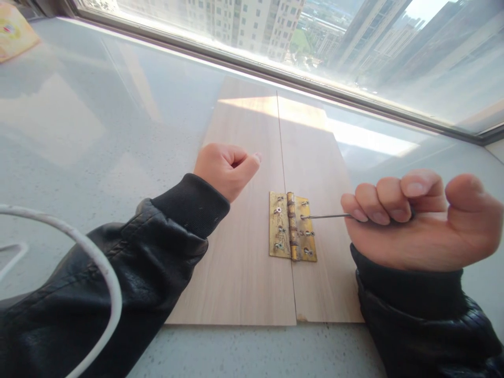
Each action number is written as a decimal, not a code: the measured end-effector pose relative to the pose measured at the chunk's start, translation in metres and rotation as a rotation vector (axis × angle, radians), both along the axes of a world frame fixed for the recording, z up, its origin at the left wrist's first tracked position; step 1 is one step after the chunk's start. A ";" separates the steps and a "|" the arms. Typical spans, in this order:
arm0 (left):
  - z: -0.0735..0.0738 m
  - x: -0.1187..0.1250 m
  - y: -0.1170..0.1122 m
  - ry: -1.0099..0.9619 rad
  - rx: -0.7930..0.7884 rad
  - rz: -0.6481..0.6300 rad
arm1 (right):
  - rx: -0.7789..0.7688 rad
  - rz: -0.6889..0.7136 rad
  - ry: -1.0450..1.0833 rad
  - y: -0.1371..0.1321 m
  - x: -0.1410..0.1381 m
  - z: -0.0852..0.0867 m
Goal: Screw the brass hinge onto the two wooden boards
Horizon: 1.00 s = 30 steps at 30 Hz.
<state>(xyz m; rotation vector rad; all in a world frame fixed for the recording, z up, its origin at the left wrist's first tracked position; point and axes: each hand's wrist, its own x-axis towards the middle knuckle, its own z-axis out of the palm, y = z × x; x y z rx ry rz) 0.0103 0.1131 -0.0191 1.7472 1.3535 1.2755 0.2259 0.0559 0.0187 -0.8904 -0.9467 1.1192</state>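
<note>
Two light wooden boards (244,157) lie side by side on a grey sill, joined by a brass hinge (292,227) with several screws. My right hand (417,218) is closed round a thin screwdriver (326,216), whose tip rests on a screw in the hinge's right leaf. My left hand (226,169) rests as a loose fist on the left board, up and left of the hinge. I cannot make out anything inside it. Both arms wear black sleeves.
A large window (315,37) runs along the far edge of the grey countertop (98,136). A white cable (98,262) curves over my left sleeve. An orange-yellow object (13,31) lies at the far left corner.
</note>
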 end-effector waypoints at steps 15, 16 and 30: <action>0.002 0.000 -0.001 0.024 -0.011 0.009 | 0.137 -0.011 -0.247 -0.001 0.001 -0.004; 0.002 0.000 -0.001 0.026 -0.012 0.007 | 0.138 -0.002 -0.258 -0.001 0.002 -0.004; 0.004 -0.001 -0.002 0.027 -0.047 -0.014 | 0.204 0.181 -1.196 -0.017 0.050 0.003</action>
